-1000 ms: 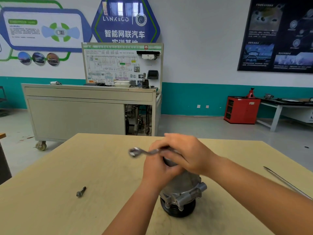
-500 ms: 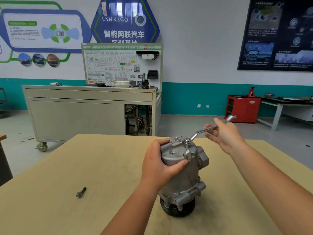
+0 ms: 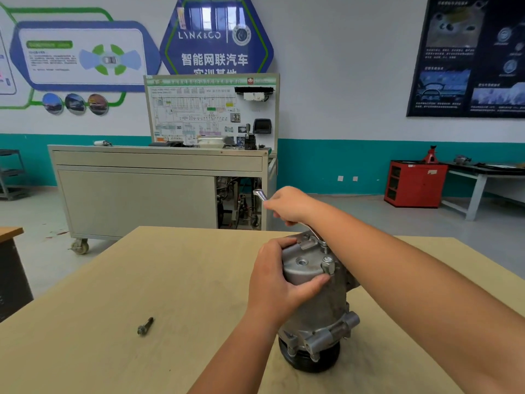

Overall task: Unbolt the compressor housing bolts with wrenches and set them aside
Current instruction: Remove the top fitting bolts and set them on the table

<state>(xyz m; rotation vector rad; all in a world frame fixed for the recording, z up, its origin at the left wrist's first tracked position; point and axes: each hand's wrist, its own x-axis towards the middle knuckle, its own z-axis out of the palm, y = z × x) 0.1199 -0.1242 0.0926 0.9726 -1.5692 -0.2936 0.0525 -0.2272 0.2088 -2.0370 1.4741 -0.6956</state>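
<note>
Now the right hand [image 3: 289,207], clamped on the slim silver wrench [image 3: 314,234], has swung it leftward; the left hand [image 3: 277,282] grips the grey metal compressor [image 3: 321,305] at lower centre, so its bolt [image 3: 324,245] probably loosens.

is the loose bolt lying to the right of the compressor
No, the bolt lies on the table left of the compressor, apart from it.

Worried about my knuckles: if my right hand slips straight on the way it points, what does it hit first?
Probably nothing close. The right hand on the wrench points away past the table; the grey cabinet stands beyond, though depth is unclear.
</note>
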